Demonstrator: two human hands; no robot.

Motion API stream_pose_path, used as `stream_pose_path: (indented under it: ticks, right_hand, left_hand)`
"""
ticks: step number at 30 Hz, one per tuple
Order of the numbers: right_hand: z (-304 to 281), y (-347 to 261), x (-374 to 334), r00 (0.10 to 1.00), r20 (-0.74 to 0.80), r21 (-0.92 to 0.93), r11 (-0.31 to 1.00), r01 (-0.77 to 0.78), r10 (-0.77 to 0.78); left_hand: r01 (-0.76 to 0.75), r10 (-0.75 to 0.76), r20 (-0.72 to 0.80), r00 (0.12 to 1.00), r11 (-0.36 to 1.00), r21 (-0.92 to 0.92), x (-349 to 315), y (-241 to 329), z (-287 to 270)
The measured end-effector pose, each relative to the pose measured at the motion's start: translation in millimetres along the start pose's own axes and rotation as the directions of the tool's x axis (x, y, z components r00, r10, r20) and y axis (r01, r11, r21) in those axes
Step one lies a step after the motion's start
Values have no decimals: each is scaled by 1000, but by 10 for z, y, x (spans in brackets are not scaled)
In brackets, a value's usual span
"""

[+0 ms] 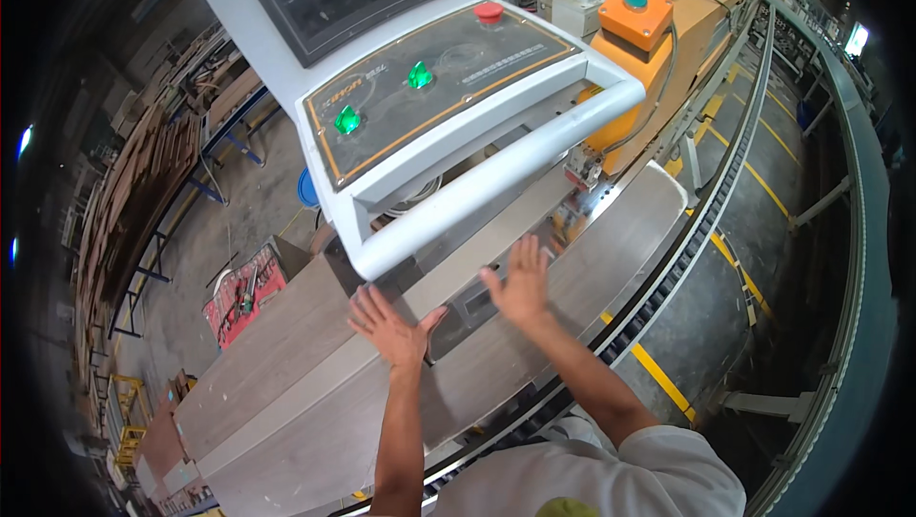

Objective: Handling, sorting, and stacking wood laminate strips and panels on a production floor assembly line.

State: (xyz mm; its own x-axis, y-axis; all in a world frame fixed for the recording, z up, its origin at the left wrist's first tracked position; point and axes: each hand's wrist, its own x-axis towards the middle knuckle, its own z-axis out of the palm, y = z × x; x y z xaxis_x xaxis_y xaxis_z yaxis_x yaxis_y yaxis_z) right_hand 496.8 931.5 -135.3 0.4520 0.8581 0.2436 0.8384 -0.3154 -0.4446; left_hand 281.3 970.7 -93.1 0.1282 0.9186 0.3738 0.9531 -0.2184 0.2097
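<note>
The long pale board (477, 258), laid lengthwise between the long edges of the bench (611, 245), is judged stiff and smooth, best held by its sides; left hand (391, 329) and right hand (521, 286) are spread open over or beside it, contact unclear.

Over on the left, brown planks (129, 178) lie stacked along a blue-legged rack (208, 192); nearer in, tools (247, 302) crowd a red tray (273, 277), and at right, yellow stripes (661, 381) streak the grey floor (711, 326)!
</note>
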Motion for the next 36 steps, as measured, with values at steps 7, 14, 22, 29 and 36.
stream_pose_path:
  ticks: [7,14,22,29,36]
  right_hand:
    - [83,-280,-101,998,-64,99,995,28,-22]
    - [-100,-104,-109,993,-120,-10,1000,18,-19]
    - [19,-320,-151,999,-46,67,998,-18,21]
    - [-81,-318,-175,999,-36,7,999,-37,37]
    - [-52,-297,-202,999,-32,3,999,-39,39]
  left_hand:
    - [-27,28,-27,999,999,26,-172,-442,-110]
    - [86,-80,-42,996,978,188,-706,-1788,-513]
    - [-11,52,-223,973,983,181,-1051,-2335,-1068]
    - [-67,84,-162,983,992,107,-999,-2409,-912]
    - [-94,105,-254,961,994,58,-1032,-2525,-794]
